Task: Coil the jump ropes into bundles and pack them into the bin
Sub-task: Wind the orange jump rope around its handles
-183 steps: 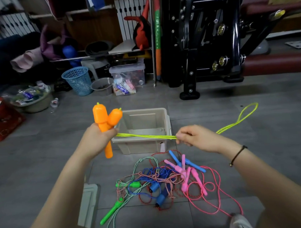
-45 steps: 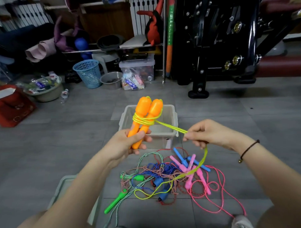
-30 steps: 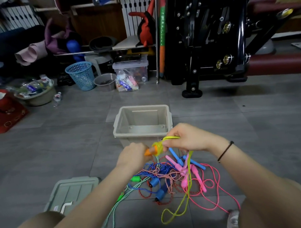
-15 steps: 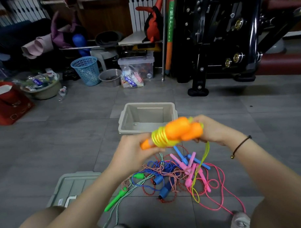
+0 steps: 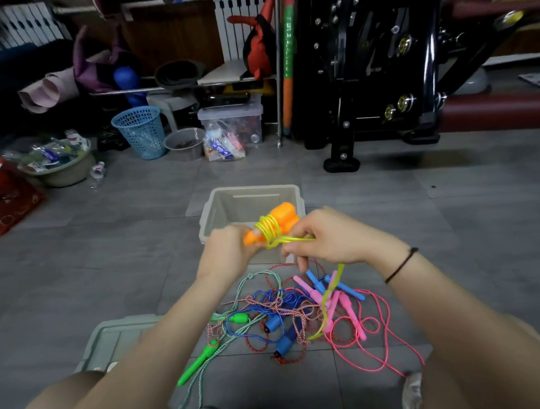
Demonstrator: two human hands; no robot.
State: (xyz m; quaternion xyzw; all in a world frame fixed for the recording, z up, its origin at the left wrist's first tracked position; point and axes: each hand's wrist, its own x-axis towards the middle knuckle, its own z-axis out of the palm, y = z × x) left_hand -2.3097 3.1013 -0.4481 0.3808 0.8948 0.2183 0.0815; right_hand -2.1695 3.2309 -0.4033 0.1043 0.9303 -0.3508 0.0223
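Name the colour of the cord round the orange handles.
The cord is yellow-green; head view.

I see orange handles (image 5: 282, 216) with a yellow-green cord (image 5: 268, 232), against a pale grey bin (image 5: 229, 205). Nearer me lie pink handles (image 5: 345, 305), blue handles (image 5: 284, 344), a bright green handle (image 5: 196, 363), a red-and-white twisted rope (image 5: 295, 321) and a pale green twisted rope (image 5: 259, 275); far left, a blue lattice-patterned basket (image 5: 140, 132).

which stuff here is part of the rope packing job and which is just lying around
Job: orange handles, yellow cord, bin, rope pile, lid.
Lying about: blue basket, clear box, grey bowl, gym machine.
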